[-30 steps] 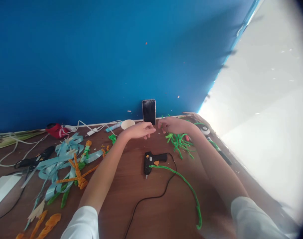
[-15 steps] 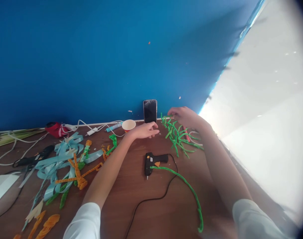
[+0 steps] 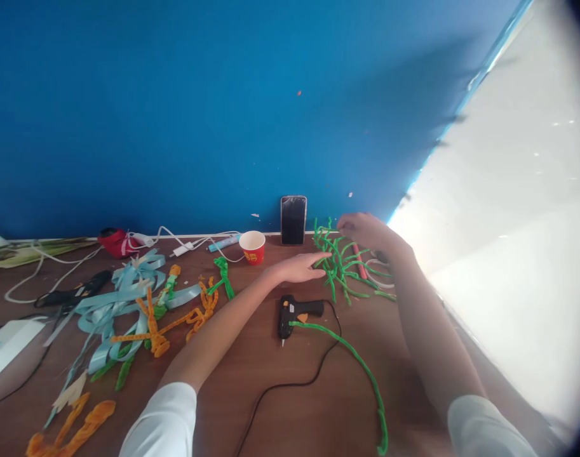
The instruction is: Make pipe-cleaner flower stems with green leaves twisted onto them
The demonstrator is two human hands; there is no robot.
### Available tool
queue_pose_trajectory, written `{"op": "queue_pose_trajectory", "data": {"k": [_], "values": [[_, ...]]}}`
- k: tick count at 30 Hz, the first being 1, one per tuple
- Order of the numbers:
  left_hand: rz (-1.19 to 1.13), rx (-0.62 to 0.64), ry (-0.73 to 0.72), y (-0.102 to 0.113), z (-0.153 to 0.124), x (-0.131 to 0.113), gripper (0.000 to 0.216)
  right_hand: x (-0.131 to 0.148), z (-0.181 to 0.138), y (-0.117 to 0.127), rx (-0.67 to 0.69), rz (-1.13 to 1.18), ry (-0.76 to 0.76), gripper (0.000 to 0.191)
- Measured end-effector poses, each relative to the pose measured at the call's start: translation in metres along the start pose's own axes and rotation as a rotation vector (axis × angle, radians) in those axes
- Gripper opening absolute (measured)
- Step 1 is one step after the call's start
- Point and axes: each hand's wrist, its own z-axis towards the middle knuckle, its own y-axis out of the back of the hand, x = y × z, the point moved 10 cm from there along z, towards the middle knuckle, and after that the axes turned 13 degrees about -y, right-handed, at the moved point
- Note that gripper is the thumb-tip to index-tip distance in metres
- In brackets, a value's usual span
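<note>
A tangle of green fuzzy pipe cleaners (image 3: 340,270) lies at the back right of the table. At its upper right side my right hand (image 3: 366,231) is closed, its fingertips pinching a green strand. From the left, my left hand (image 3: 302,267) reaches to the tangle's edge with thumb and index finger apart, holding nothing. Whether its fingertips touch the strands I cannot tell. Below it lies a black glue gun (image 3: 286,316), nozzle toward me. One long green pipe cleaner (image 3: 361,360) curves from the gun toward the table's front.
A phone (image 3: 293,219) leans upright against the blue wall, with a red paper cup (image 3: 252,247) to its left. Light blue ribbon (image 3: 111,304), orange pipe-cleaner shapes (image 3: 155,333) and white cables (image 3: 182,249) cover the left. The gun's black cord (image 3: 290,383) runs toward me.
My left hand has moved right, from in front of the phone to the edge of the green tangle. My right hand stays at the tangle, its fingers still closed. The view has shifted slightly.
</note>
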Motion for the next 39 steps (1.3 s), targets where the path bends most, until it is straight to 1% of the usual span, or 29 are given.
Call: {"op": "queue_pose_trajectory", "data": {"k": [2, 4, 7, 9, 11, 15, 17, 18, 20, 22, 24, 26, 28, 30, 33, 35, 37, 39], "values": [[0.014, 0.016, -0.015, -0.005, 0.002, 0.001, 0.058, -0.008, 0.004, -0.018, 0.104, -0.102, -0.073, 0.024], [0.013, 0.019, -0.005, -0.007, 0.003, 0.006, 0.054, -0.011, 0.004, -0.030, 0.182, -0.176, -0.120, 0.025], [0.011, 0.026, 0.017, -0.009, 0.003, 0.013, 0.053, -0.005, -0.002, -0.043, 0.276, -0.204, -0.100, 0.022], [0.027, 0.039, 0.026, -0.010, 0.003, 0.015, 0.053, 0.002, -0.005, -0.049, 0.311, -0.194, -0.072, 0.022], [0.050, 0.052, 0.028, -0.009, 0.002, 0.013, 0.054, 0.008, -0.003, -0.049, 0.289, -0.177, -0.054, 0.024], [0.082, 0.108, 0.009, -0.012, 0.001, 0.005, 0.059, 0.027, 0.000, -0.047, 0.187, -0.143, 0.000, 0.024], [0.092, 0.122, -0.024, -0.015, 0.002, 0.000, 0.062, 0.036, -0.003, -0.055, 0.198, -0.182, 0.014, 0.024], [0.103, 0.132, -0.047, -0.017, 0.002, -0.002, 0.063, 0.039, -0.005, -0.062, 0.233, -0.222, 0.005, 0.025], [0.145, 0.169, -0.091, -0.026, 0.004, -0.004, 0.063, 0.037, -0.008, -0.075, 0.278, -0.309, -0.063, 0.028], [0.210, 0.201, -0.102, -0.034, 0.005, -0.002, 0.061, 0.036, -0.010, -0.083, 0.295, -0.342, -0.094, 0.034], [0.257, 0.194, -0.086, -0.036, 0.005, 0.003, 0.059, 0.035, -0.010, -0.086, 0.291, -0.344, -0.094, 0.038], [0.274, 0.182, -0.087, -0.037, 0.005, 0.006, 0.058, 0.033, -0.008, -0.081, 0.262, -0.332, -0.087, 0.040], [0.271, 0.178, -0.099, -0.037, 0.005, 0.007, 0.057, 0.030, -0.005, -0.070, 0.211, -0.312, -0.081, 0.042], [0.260, 0.178, -0.102, -0.037, 0.005, 0.008, 0.056, 0.028, -0.003, -0.055, 0.143, -0.278, -0.078, 0.041], [0.247, 0.174, -0.094, -0.037, 0.004, 0.011, 0.054, 0.024, -0.004, -0.023, -0.006, -0.174, -0.071, 0.034], [0.236, 0.181, -0.090, -0.037, 0.004, 0.011, 0.054, 0.020, -0.007, -0.008, -0.032, -0.107, -0.065, 0.032], [0.203, 0.177, -0.093, -0.034, 0.003, 0.007, 0.059, 0.013, -0.010, 0.007, -0.078, -0.056, -0.103, 0.030], [0.148, 0.123, -0.104, -0.025, 0.003, -0.002, 0.065, 0.013, -0.015, 0.020, -0.128, 0.008, -0.086, 0.028]]}}
